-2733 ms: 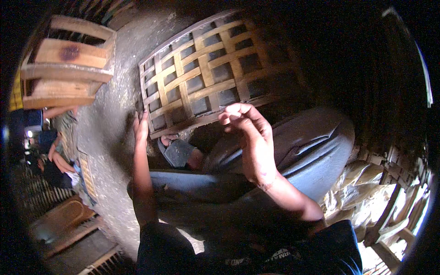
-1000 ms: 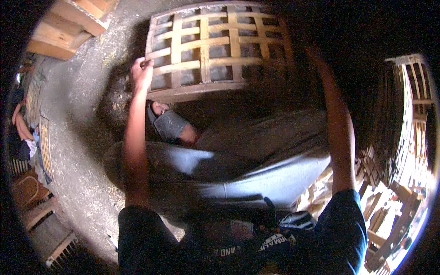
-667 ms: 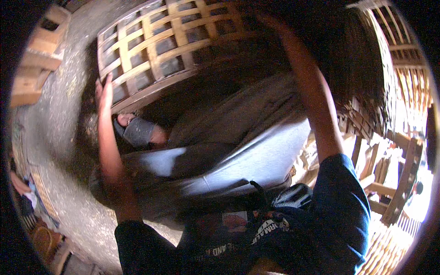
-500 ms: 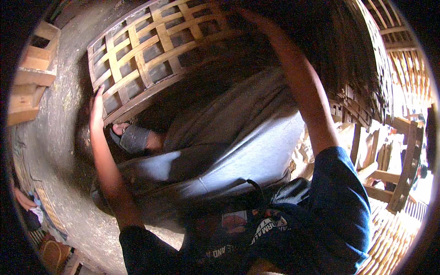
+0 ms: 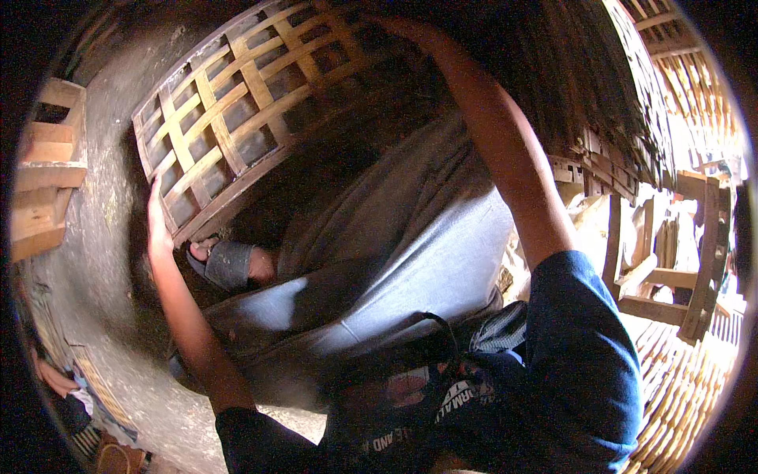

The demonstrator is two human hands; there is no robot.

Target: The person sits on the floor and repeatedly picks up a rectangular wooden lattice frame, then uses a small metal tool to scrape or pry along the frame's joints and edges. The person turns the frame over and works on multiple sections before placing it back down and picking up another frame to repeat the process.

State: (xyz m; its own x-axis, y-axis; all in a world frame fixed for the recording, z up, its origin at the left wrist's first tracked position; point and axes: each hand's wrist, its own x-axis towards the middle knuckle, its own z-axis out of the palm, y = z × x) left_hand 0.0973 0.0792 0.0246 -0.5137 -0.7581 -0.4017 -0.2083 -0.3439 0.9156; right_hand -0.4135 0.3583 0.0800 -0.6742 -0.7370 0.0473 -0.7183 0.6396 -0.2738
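A lattice panel (image 5: 217, 118) of woven light strips in a wooden frame leans tilted in front of me, at the upper left. My left hand (image 5: 160, 217) is closed on its near left edge, thumb laid along the frame. Far up at the panel's other end is my right hand (image 5: 399, 30), arm stretched out. It appears to grip the frame there, though deep shadow hides most of its fingers. My sandalled foot (image 5: 229, 263) stands just below the panel's lower edge, and grey cloth (image 5: 379, 237) covers my bent legs.
Wooden step-like shelving (image 5: 47, 201) stands at the left by a rough grey surface (image 5: 106, 237). Dark thatch-like strands (image 5: 600, 87) hang at the upper right, above a wooden frame (image 5: 703, 261) and bamboo slats (image 5: 687, 387). Another person's arm (image 5: 55, 381) shows at lower left.
The panel has shifted left and slightly down in the picture, and both my hands have moved with it. My view has also turned a little.
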